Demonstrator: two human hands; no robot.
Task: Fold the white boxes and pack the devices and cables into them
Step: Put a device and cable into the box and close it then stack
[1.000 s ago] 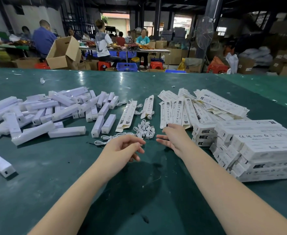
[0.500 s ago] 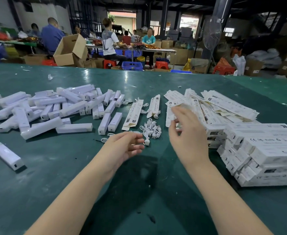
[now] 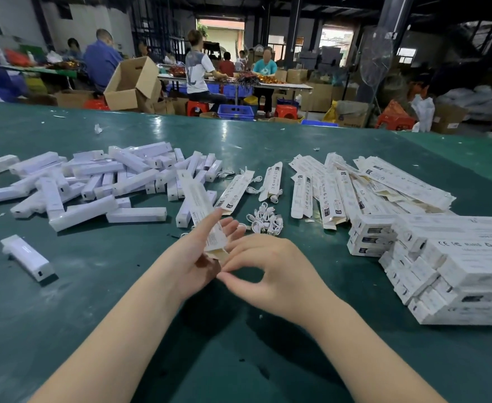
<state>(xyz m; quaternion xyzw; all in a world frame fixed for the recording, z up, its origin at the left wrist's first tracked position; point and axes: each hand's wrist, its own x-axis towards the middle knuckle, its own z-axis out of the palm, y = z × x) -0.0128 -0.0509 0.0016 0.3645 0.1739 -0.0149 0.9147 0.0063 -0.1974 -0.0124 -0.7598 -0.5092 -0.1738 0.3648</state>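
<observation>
In the head view, a flat unfolded white box [image 3: 202, 212] is held over the middle of the green worktop [image 3: 99, 309], toward its near edge. The box is long and narrow and rises tilted away from the person. Its lower end is supported by the left hand [image 3: 194, 257], whose fingers [image 3: 233, 228] are stretched out almost straight behind the card. The bottom flap of the box is touched by the right hand [image 3: 271, 266]; its thumb and forefinger are curled toward each other, but it cannot be told whether the flap is really pinched between them.

Just beyond the hands, a small heap of coiled white cables [image 3: 263, 219] is lying on the worktop. A large scatter of white devices [image 3: 99, 181] is spread toward the left edge, and one single device [image 3: 26, 257] is placed apart, nearer to the person. Flat printed boxes [image 3: 355, 184] are fanned out toward the far right, and two more are lying between them and the devices. A stack of closed white boxes [image 3: 454, 266] is piled at the right edge.

Behind the far edge, a brown carton [image 3: 131, 82] and several seated people are seen.
</observation>
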